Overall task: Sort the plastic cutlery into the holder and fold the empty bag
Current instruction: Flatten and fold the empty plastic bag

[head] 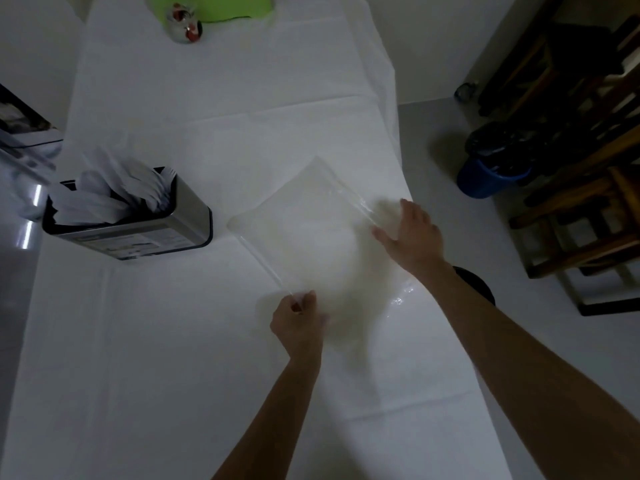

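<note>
Step in hand, by my read: fold the empty bag (311,230), which lies flat on the white table (173,375), just right of the holder (138,223). Your left hand (299,323) pinches the near corner, fingers closed on the film. Your right hand (410,237) lies open, palm flat, pinning the right edge. Keep that palm down; bring corner over, align edges, then crease. Qty: 1 bag, 1 holder; cutlery (114,195) inside, too blurred to count.
</note>
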`<state>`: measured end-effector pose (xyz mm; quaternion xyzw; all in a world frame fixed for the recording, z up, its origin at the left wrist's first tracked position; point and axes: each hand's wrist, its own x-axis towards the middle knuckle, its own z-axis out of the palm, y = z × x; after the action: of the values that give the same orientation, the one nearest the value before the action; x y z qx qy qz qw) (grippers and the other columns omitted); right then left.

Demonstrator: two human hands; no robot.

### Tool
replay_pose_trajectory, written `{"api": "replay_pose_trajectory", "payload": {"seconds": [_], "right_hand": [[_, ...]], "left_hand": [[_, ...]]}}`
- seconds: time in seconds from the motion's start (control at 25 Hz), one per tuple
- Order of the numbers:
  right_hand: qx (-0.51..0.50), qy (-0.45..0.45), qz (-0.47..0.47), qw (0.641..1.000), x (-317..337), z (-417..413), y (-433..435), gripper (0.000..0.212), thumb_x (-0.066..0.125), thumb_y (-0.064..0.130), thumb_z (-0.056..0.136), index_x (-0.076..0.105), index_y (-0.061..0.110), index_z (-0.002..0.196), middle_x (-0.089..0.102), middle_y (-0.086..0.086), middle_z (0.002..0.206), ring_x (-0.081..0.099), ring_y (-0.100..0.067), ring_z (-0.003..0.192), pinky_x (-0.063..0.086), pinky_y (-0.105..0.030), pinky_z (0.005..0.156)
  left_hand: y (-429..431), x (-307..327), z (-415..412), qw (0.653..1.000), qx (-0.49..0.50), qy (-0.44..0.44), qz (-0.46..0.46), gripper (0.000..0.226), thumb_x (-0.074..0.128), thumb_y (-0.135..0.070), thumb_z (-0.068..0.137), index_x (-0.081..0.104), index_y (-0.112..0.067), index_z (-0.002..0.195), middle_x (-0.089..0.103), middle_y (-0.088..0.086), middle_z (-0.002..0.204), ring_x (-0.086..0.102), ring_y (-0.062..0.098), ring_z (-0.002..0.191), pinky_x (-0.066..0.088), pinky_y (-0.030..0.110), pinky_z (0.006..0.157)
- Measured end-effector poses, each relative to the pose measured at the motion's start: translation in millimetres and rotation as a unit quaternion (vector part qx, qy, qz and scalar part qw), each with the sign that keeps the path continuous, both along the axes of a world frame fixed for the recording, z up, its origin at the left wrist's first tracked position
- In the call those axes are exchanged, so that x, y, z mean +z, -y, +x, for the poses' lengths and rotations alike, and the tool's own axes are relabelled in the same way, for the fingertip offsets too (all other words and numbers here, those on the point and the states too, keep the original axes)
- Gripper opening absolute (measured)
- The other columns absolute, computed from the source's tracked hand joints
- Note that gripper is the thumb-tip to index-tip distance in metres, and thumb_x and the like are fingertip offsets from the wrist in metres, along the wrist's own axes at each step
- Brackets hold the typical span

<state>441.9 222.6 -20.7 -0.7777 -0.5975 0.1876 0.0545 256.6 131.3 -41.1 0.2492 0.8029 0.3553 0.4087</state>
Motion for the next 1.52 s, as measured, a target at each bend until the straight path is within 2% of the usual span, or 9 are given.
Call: {"api": "replay_pose_trajectory", "payload": {"seconds": [0.12,0.28,0.52,0.72,0.84,1.04,1.2,1.36,1.52], "right_hand": [[0.054,0.081,-0.055,0.994,-12,-15,-10,0.102,0.042,0.073,0.080,0.011,0.003,0.147,0.027,-0.014,0.150,0.030,-0.032,0.135,0.034,-0.046,0.102],[0.028,0.139,-0.010,0.990,-20,-26,21,0.095,0.046,0.074,0.076,0.030,0.003,0.137,0.045,-0.015,0.129,0.046,-0.032,0.116,0.039,-0.045,0.092],[-0.097,-0.015,0.040,0.994,-19,-38,91,0.047,0.047,0.049,0.091,0.043,0.006,0.109,0.059,-0.011,0.103,0.065,-0.034,0.086,0.044,-0.034,0.062],[-0.187,-0.084,0.100,0.974,-20,-28,169,0.029,0.046,0.033,0.096,0.046,0.004,0.101,0.064,-0.017,0.083,0.063,-0.038,0.073,0.048,-0.040,0.058],[-0.201,-0.117,0.129,0.964,-21,-10,208,0.023,0.045,0.028,0.096,0.043,0.005,0.095,0.056,-0.009,0.072,0.061,-0.035,0.064,0.047,-0.038,0.052],[-0.219,-0.107,0.137,0.960,-20,70,242,0.021,0.042,0.027,0.097,0.044,0.005,0.097,0.051,-0.010,0.063,0.054,-0.033,0.051,0.040,-0.034,0.044],[-0.214,-0.151,0.135,0.956,-29,180,244,0.024,0.039,0.031,0.098,0.046,0.009,0.101,0.057,-0.009,0.069,0.057,-0.025,0.054,0.050,-0.038,0.048],[-0.162,-0.170,0.090,0.968,-35,309,240,0.018,0.043,0.026,0.098,0.045,0.009,0.100,0.047,0.002,0.064,0.049,-0.012,0.051,0.031,-0.018,0.045],[-0.118,-0.147,0.037,0.981,-53,399,238,0.018,0.047,0.023,0.096,0.044,0.006,0.096,0.050,-0.007,0.064,0.050,-0.020,0.051,0.032,-0.021,0.043]], "left_hand": [[1,1,-3,1.000,0.006,0.015,0.014,0.024,0.060,-0.029,0.090,0.058,-0.007,0.080,0.065,0.009,0.069,0.066,0.020,0.053,0.057,0.032,0.050],[7,9,-3,0.999,0.002,-0.013,0.037,0.039,0.026,-0.044,0.100,0.046,-0.016,0.118,0.068,0.012,0.092,0.063,0.031,0.083,0.053,0.039,0.079],[27,-1,-17,0.996,-0.071,-0.034,0.029,0.050,0.022,-0.058,0.091,0.048,-0.019,0.110,0.069,0.013,0.089,0.066,0.038,0.078,0.055,0.052,0.073],[54,8,-22,0.976,-0.196,-0.085,0.042,0.030,0.034,-0.030,0.100,0.054,-0.009,0.104,0.063,0.003,0.071,0.065,0.031,0.063,0.057,0.049,0.062],[72,10,-4,0.964,-0.243,-0.086,0.064,0.028,0.041,-0.024,0.099,0.055,-0.007,0.117,0.068,0.013,0.083,0.066,0.031,0.072,0.057,0.051,0.063],[91,11,77,0.935,-0.304,-0.124,0.134,0.032,0.045,-0.019,0.097,0.056,-0.001,0.122,0.070,0.019,0.101,0.069,0.031,0.087,0.056,0.036,0.079],[95,11,186,0.935,-0.294,-0.136,0.144,0.030,0.046,-0.018,0.097,0.057,-0.002,0.121,0.069,0.010,0.089,0.067,0.025,0.076,0.048,0.023,0.069],[112,6,308,0.956,-0.254,-0.111,0.101,0.018,0.042,-0.019,0.099,0.056,-0.021,0.110,0.057,-0.009,0.079,0.059,0.012,0.069,0.050,0.026,0.066],[128,-23,387,0.971,-0.218,-0.091,0.039,0.020,0.042,-0.016,0.095,0.057,-0.015,0.109,0.064,0.011,0.080,0.063,0.034,0.068,0.055,0.045,0.063]]}}
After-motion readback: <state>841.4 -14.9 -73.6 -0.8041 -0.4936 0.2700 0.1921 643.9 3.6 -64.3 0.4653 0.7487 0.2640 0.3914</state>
